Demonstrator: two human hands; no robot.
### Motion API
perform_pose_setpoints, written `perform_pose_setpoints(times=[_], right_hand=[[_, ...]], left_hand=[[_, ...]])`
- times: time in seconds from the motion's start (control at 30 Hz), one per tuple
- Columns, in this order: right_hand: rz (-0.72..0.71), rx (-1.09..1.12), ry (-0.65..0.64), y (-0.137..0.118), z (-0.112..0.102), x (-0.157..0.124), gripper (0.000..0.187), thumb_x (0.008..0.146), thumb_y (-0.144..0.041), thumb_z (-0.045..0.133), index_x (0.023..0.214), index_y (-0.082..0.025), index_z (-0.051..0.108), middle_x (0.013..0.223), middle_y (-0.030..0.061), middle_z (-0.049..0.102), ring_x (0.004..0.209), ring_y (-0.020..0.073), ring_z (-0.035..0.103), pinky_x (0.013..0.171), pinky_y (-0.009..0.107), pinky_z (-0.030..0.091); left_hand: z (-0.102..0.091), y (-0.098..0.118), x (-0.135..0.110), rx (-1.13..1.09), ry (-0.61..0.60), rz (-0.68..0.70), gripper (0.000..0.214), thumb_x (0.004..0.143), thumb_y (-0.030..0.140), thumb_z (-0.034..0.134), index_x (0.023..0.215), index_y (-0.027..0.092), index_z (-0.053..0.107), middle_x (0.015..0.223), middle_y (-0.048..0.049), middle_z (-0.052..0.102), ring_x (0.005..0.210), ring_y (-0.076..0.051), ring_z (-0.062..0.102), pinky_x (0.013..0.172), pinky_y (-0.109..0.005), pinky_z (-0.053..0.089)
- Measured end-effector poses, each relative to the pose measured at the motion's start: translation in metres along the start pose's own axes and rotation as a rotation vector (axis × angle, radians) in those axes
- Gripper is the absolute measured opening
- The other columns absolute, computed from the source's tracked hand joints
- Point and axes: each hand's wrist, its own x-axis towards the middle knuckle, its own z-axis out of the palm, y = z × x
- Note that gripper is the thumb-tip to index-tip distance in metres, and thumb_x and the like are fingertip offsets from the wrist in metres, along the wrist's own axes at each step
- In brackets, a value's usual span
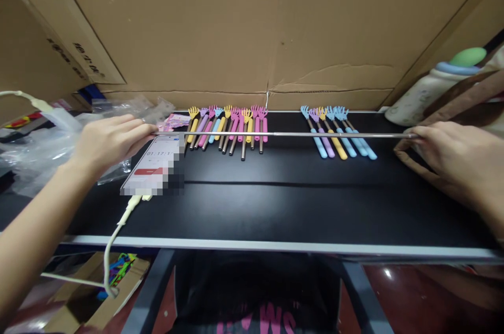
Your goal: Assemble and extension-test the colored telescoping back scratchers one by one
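Note:
A thin telescopic metal rod [283, 135] stretches level across the view, drawn out long above the table. My left hand [114, 139] is closed round its left end, and my right hand [449, 150] pinches the right end. Both tips are hidden in my fingers. Behind the rod lies a group of small hand-shaped back scratchers [236, 124] in pink, yellow, purple and blue, with loose sleeves beside bare metal shafts. Further right, another row of back scratchers [334, 137] has coloured sleeves on the handles. Close to my left hand lies a phone [147, 163] showing a timer, partly blurred.
Clear plastic bags [43, 145] lie at the left on the black table [275, 213]. A pale cable [114, 234] runs from the phone over the front edge. At the right stands a bottle [421, 92]. Cardboard [252, 24] walls the back; an open box [118, 302] sits below.

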Motion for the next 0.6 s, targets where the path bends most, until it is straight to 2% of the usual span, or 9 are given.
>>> perform_pose_setpoints(times=[0.13, 0.23, 0.3, 0.33, 0.47, 0.53, 0.6], right_hand=[[0.041, 0.03, -0.025, -0.004, 0.001, 0.011, 0.029, 0.07, -0.035, 0.074, 0.093, -0.017, 0.075, 0.085, 0.0163, 0.071, 0.062, 0.0168, 0.045, 0.058, 0.034, 0.03], [-0.028, 0.062, 0.033, -0.022, -0.003, 0.02, 0.02, 0.082, -0.033, 0.064, 0.09, -0.018, 0.074, 0.08, 0.0137, 0.07, 0.064, 0.0166, 0.047, 0.062, 0.033, 0.032], [-0.117, 0.081, 0.129, -0.048, -0.01, 0.024, 0.024, 0.091, -0.034, 0.055, 0.088, -0.018, 0.073, 0.075, 0.0115, 0.068, 0.066, 0.0167, 0.049, 0.065, 0.032, 0.032], [-0.167, 0.079, 0.227, -0.066, -0.016, 0.026, 0.028, 0.094, -0.032, 0.05, 0.088, -0.017, 0.073, 0.073, 0.0101, 0.068, 0.067, 0.0167, 0.05, 0.066, 0.031, 0.033], [-0.488, 0.107, 0.484, -0.144, -0.045, 0.029, 0.027, 0.099, -0.019, 0.044, 0.09, -0.019, 0.07, 0.068, 0.0014, 0.065, 0.065, 0.0143, 0.052, 0.07, 0.028, 0.033], [-0.493, 0.098, 0.518, -0.173, -0.057, 0.029, 0.024, 0.1, -0.019, 0.045, 0.091, -0.018, 0.068, 0.066, 0.0002, 0.063, 0.064, 0.0148, 0.051, 0.068, 0.028, 0.032], [-0.479, 0.096, 0.52, -0.19, -0.065, 0.028, 0.025, 0.101, -0.021, 0.045, 0.088, -0.017, 0.066, 0.065, 0.0004, 0.06, 0.063, 0.0154, 0.05, 0.066, 0.029, 0.03]], left_hand=[[0.002, 0.001, 0.008, 0.039, 0.032, -0.023, 0.025, 0.101, 0.03, 0.046, 0.078, 0.027, 0.058, 0.062, 0.0024, 0.057, 0.063, -0.016, 0.043, 0.053, -0.031, 0.027], [0.002, 0.013, 0.024, 0.017, 0.081, 0.033, 0.027, 0.1, 0.026, 0.048, 0.074, 0.024, 0.056, 0.059, 0.0033, 0.056, 0.062, -0.015, 0.042, 0.055, -0.03, 0.029], [0.001, 0.033, 0.041, 0.025, 0.096, 0.107, 0.03, 0.102, 0.024, 0.047, 0.074, 0.022, 0.056, 0.057, 0.0039, 0.056, 0.061, -0.014, 0.043, 0.057, -0.028, 0.033], [-0.001, 0.046, 0.052, 0.057, 0.093, 0.15, 0.03, 0.103, 0.026, 0.047, 0.075, 0.022, 0.057, 0.06, 0.0035, 0.059, 0.062, -0.014, 0.046, 0.059, -0.027, 0.036], [-0.011, 0.105, 0.094, 0.134, 0.165, 0.301, 0.031, 0.102, 0.025, 0.048, 0.073, 0.02, 0.058, 0.058, 0.0014, 0.059, 0.059, -0.015, 0.056, 0.06, -0.028, 0.04], [-0.014, 0.125, 0.109, 0.113, 0.165, 0.29, 0.033, 0.102, 0.021, 0.046, 0.071, 0.02, 0.058, 0.054, 0.0014, 0.057, 0.053, -0.015, 0.055, 0.057, -0.028, 0.039], [-0.015, 0.135, 0.117, 0.089, 0.145, 0.256, 0.034, 0.101, 0.017, 0.044, 0.07, 0.019, 0.058, 0.052, 0.0009, 0.057, 0.051, -0.015, 0.055, 0.054, -0.029, 0.036]])
